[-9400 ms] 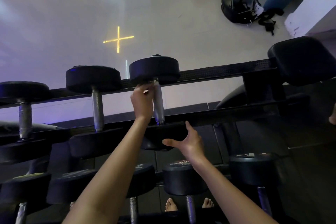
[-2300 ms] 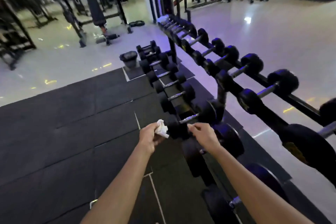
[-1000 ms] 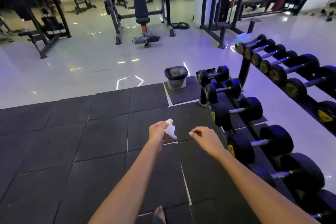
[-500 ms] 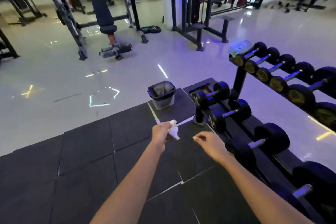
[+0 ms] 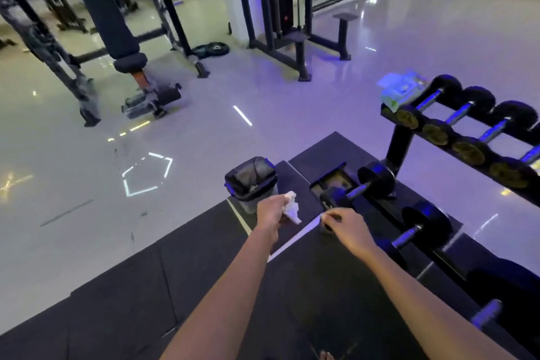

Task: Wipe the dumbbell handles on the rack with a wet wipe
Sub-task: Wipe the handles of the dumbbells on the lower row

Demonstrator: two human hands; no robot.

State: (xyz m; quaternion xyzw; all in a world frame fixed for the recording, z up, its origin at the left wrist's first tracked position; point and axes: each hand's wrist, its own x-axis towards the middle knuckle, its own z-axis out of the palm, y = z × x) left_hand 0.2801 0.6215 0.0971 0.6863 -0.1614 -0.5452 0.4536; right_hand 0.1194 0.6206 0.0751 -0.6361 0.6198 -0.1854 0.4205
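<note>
My left hand grips a crumpled white wet wipe in front of me, just short of a small black bin. My right hand hovers beside it with loosely curled fingers, holding nothing. The dumbbell rack runs along the right side. Black dumbbells with metal handles lie on its lower tier and a row of them on the upper tier. A pack of wet wipes lies on the far end of the upper tier.
Black rubber mats cover the floor under me, with glossy light floor beyond. A weight bench and a cable machine stand further off. A weight plate lies on the floor.
I have walked along the rack to its far end; the bin and the last dumbbells are now close in front of my hands. My left hand still holds the wipe.
</note>
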